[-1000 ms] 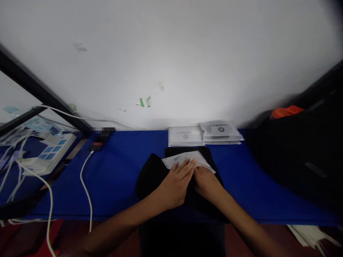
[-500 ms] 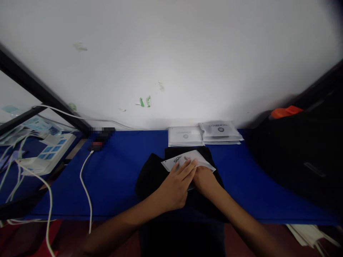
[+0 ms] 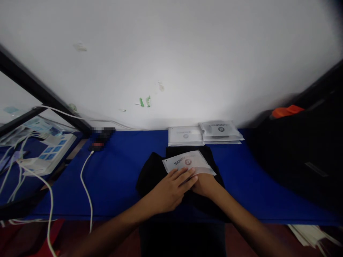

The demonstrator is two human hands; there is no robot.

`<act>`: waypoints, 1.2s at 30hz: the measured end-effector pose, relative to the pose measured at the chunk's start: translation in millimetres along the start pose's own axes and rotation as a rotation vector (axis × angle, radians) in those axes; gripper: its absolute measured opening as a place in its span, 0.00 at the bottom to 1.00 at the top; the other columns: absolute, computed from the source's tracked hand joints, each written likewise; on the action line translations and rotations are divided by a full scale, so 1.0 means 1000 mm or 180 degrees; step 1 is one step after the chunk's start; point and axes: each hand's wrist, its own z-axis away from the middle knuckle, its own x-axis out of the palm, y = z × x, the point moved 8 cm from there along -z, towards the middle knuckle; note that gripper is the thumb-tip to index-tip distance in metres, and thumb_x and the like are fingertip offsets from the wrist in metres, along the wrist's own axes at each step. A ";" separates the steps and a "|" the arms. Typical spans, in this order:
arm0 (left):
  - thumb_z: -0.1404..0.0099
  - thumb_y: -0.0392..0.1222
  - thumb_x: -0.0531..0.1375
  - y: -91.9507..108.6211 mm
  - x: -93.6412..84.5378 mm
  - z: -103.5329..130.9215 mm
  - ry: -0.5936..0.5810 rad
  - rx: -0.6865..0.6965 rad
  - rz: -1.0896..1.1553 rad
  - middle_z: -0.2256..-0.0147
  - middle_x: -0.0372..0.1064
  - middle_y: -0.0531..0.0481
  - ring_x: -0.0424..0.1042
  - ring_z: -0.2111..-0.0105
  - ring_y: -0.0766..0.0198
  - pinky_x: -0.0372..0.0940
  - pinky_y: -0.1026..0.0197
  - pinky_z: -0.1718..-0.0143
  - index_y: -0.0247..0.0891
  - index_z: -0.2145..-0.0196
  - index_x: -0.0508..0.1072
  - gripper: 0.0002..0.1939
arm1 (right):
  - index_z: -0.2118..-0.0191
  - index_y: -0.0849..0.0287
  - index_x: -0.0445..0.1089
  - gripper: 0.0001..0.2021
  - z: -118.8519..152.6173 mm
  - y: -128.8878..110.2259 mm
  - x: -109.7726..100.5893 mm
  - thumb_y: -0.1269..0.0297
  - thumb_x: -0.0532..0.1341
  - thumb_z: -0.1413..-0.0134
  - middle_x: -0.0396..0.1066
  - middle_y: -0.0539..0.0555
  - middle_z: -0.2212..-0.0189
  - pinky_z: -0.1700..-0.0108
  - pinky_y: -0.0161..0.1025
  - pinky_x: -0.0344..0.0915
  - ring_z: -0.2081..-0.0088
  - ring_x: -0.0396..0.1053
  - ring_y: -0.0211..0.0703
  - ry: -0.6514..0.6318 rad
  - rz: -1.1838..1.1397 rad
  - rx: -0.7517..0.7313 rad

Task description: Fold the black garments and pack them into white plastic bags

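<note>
A frosted plastic bag with dark lettering and a round logo lies at an angle over folded black cloth. My left hand rests on the near edge of the bag, its fingers stretched out and lying flat. My right hand reaches into the bag's near right side, so its fingers are hidden beneath the plastic. Whether those fingers hold anything cannot be seen. Behind the cloth, against the wall, sit two piles of similar bags, a left pile and a right pile.
A blue-covered table runs along a white wall. On the left are a white power strip, loose white cables and a dark device with a cable plugged in. A large black bag with an orange item stands at right.
My right hand has gone deeper under the plastic. The left fingers have slid back toward the near edge, baring more of the logo and lettering.
</note>
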 end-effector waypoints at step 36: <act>0.37 0.22 0.61 -0.019 -0.072 0.048 0.2604 0.0060 0.1172 0.66 0.74 0.46 0.76 0.63 0.62 0.74 0.59 0.62 0.34 0.61 0.76 0.11 | 0.53 0.58 0.70 0.10 0.063 0.075 -0.067 0.73 0.60 0.39 0.75 0.59 0.59 0.49 0.52 0.69 0.54 0.70 0.51 0.2091 0.0287 -0.0591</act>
